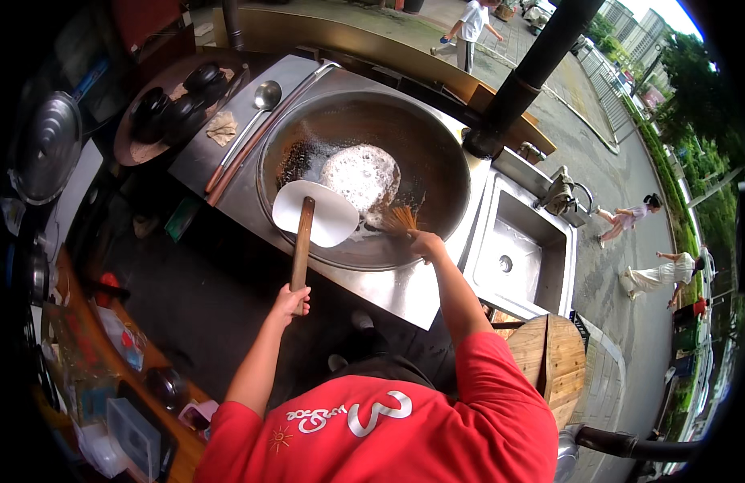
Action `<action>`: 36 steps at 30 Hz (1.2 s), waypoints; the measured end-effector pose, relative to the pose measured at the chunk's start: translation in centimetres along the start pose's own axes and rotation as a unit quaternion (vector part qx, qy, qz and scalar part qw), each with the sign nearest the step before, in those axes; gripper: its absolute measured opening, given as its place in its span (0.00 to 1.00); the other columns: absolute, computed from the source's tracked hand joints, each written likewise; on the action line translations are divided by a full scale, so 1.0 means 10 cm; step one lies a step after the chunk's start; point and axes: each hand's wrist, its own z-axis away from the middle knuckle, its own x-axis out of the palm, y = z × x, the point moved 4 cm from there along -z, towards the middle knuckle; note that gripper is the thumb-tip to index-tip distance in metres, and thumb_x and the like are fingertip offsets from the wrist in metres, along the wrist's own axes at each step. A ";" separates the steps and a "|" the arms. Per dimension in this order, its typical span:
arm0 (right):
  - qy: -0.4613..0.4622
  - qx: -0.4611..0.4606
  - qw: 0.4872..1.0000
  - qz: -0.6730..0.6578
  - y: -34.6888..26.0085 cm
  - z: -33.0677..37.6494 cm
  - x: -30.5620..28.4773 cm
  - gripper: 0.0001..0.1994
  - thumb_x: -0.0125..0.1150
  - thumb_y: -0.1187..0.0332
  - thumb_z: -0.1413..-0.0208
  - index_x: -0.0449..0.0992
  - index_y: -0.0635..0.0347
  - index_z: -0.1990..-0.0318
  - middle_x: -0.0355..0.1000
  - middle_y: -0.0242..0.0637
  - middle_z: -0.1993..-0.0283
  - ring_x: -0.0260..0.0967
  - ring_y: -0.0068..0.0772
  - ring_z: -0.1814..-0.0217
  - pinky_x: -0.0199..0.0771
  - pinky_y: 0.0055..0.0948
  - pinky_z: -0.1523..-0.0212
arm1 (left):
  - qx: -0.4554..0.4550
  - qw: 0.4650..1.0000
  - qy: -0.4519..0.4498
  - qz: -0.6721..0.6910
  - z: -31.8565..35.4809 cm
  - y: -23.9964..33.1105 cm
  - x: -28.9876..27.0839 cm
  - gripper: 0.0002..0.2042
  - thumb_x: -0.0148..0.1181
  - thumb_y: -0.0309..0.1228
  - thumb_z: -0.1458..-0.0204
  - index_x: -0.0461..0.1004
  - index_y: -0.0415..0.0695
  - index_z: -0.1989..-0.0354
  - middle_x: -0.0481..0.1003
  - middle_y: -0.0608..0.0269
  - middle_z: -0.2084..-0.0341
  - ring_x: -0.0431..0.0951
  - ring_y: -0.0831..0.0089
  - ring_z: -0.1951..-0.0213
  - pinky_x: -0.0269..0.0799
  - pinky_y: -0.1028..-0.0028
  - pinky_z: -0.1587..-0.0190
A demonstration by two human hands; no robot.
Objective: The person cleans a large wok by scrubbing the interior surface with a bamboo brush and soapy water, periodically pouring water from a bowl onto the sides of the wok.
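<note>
Grips the wooden handle of a wide pale shovel (324, 221) in the left hand (290, 303), with fingers wrapped around it on the near side of the wok (438, 157) and with the forearm reaching forward and slightly right, holding the blade over the wok's near-left part. Stretches the right hand (426, 244) to the wok's near-right rim on an arm slanting forward and left, with fingers bunched narrowly around a straw brush (402, 219), pointing its bristles inward beside white foam (360, 177) in the wok's middle, contact with the bottom unclear.
</note>
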 end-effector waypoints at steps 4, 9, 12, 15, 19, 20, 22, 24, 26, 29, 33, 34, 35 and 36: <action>0.107 0.001 0.993 0.046 0.23 0.35 0.22 0.28 0.47 0.68 0.53 0.66 0.28 0.41 0.75 0.40 0.52 0.75 0.40 0.54 0.75 0.34 0.55 | -0.007 1.000 -0.015 0.011 0.04 -0.06 0.10 0.13 0.62 0.33 0.49 0.64 0.44 0.62 0.70 0.63 0.77 0.73 0.73 0.81 0.73 0.72 0.81; 0.119 -0.011 0.992 0.036 0.30 0.62 0.39 0.28 0.46 0.66 0.51 0.62 0.27 0.40 0.75 0.41 0.54 0.73 0.42 0.51 0.73 0.38 0.54 | -0.005 1.000 0.000 -0.015 0.09 -0.22 0.14 0.16 0.62 0.35 0.49 0.62 0.46 0.60 0.70 0.63 0.77 0.73 0.73 0.81 0.74 0.71 0.81; 0.119 -0.016 0.992 0.041 0.33 0.71 0.44 0.30 0.46 0.67 0.51 0.59 0.25 0.38 0.75 0.42 0.54 0.73 0.42 0.51 0.73 0.38 0.54 | -0.003 1.000 0.017 -0.025 0.13 -0.30 0.18 0.17 0.62 0.37 0.49 0.61 0.47 0.59 0.70 0.64 0.77 0.73 0.73 0.81 0.74 0.71 0.81; 0.130 -0.028 0.990 0.040 0.41 0.79 0.55 0.33 0.46 0.66 0.52 0.54 0.28 0.35 0.74 0.44 0.53 0.73 0.44 0.52 0.72 0.40 0.54 | 0.003 1.000 0.018 -0.017 0.11 -0.38 0.22 0.17 0.62 0.38 0.49 0.61 0.47 0.59 0.70 0.64 0.77 0.73 0.74 0.82 0.74 0.72 0.81; 0.113 -0.045 0.992 0.035 0.50 0.87 0.65 0.39 0.49 0.64 0.52 0.42 0.29 0.31 0.74 0.49 0.55 0.73 0.48 0.54 0.72 0.43 0.54 | 0.007 1.000 0.025 0.002 0.09 -0.52 0.24 0.18 0.62 0.38 0.49 0.60 0.48 0.58 0.70 0.64 0.78 0.73 0.74 0.83 0.73 0.72 0.82; 0.114 -0.050 0.991 0.058 0.53 0.89 0.65 0.39 0.48 0.64 0.52 0.40 0.31 0.31 0.74 0.48 0.56 0.74 0.48 0.55 0.72 0.44 0.55 | 0.010 1.000 0.029 0.005 0.09 -0.55 0.27 0.18 0.62 0.38 0.49 0.60 0.47 0.58 0.70 0.64 0.78 0.73 0.73 0.83 0.73 0.72 0.82; 0.106 -0.077 0.989 0.069 0.60 0.90 0.63 0.40 0.48 0.63 0.52 0.38 0.32 0.31 0.75 0.48 0.56 0.74 0.49 0.56 0.72 0.44 0.56 | 0.020 0.998 0.055 -0.010 0.10 -0.57 0.34 0.19 0.63 0.39 0.49 0.60 0.47 0.57 0.70 0.63 0.78 0.73 0.73 0.83 0.74 0.72 0.83; 0.094 -0.096 0.988 0.079 0.65 0.89 0.61 0.40 0.48 0.63 0.51 0.37 0.32 0.31 0.75 0.48 0.56 0.74 0.49 0.56 0.72 0.44 0.56 | 0.034 0.993 0.102 -0.049 0.12 -0.58 0.40 0.21 0.63 0.40 0.50 0.59 0.46 0.57 0.69 0.62 0.78 0.73 0.73 0.84 0.74 0.71 0.84; 0.079 -0.097 0.989 0.077 0.74 0.84 0.57 0.41 0.49 0.61 0.51 0.34 0.29 0.31 0.74 0.49 0.56 0.74 0.49 0.55 0.72 0.44 0.55 | 0.047 0.986 0.136 -0.083 0.19 -0.51 0.53 0.24 0.66 0.39 0.52 0.58 0.45 0.56 0.70 0.61 0.78 0.73 0.72 0.85 0.73 0.71 0.85; 0.056 -0.113 0.990 0.056 0.82 0.81 0.53 0.42 0.51 0.59 0.51 0.33 0.27 0.31 0.74 0.50 0.55 0.73 0.50 0.54 0.71 0.44 0.53 | 0.045 0.974 0.177 -0.134 0.28 -0.44 0.64 0.24 0.67 0.37 0.54 0.57 0.45 0.56 0.70 0.61 0.77 0.73 0.72 0.85 0.73 0.71 0.86; 0.044 -0.125 0.991 0.027 0.96 0.73 0.49 0.43 0.52 0.57 0.50 0.31 0.29 0.31 0.74 0.51 0.55 0.72 0.52 0.53 0.70 0.45 0.53 | 0.024 0.963 0.219 -0.153 0.26 -0.38 0.70 0.21 0.65 0.32 0.54 0.57 0.46 0.58 0.71 0.61 0.78 0.73 0.73 0.85 0.73 0.72 0.86; 0.049 -0.129 0.990 0.025 0.99 0.73 0.47 0.43 0.52 0.57 0.49 0.31 0.29 0.31 0.74 0.51 0.55 0.72 0.52 0.53 0.70 0.45 0.53 | 0.022 0.964 0.223 -0.146 0.26 -0.36 0.74 0.20 0.64 0.32 0.53 0.58 0.46 0.58 0.71 0.61 0.78 0.73 0.73 0.85 0.72 0.72 0.86; 0.047 -0.130 0.990 0.016 1.00 0.73 0.47 0.43 0.52 0.57 0.49 0.31 0.29 0.31 0.74 0.51 0.55 0.72 0.52 0.54 0.70 0.45 0.52 | 0.030 0.960 0.237 -0.145 0.30 -0.33 0.80 0.18 0.64 0.31 0.53 0.60 0.46 0.61 0.70 0.64 0.79 0.72 0.74 0.84 0.71 0.73 0.86; 0.045 -0.131 0.990 0.007 1.01 0.74 0.48 0.42 0.52 0.57 0.49 0.31 0.29 0.31 0.74 0.52 0.55 0.72 0.53 0.54 0.70 0.45 0.52 | 0.035 0.958 0.246 -0.144 0.31 -0.33 0.79 0.17 0.64 0.31 0.53 0.60 0.46 0.61 0.70 0.64 0.80 0.72 0.75 0.84 0.71 0.74 0.86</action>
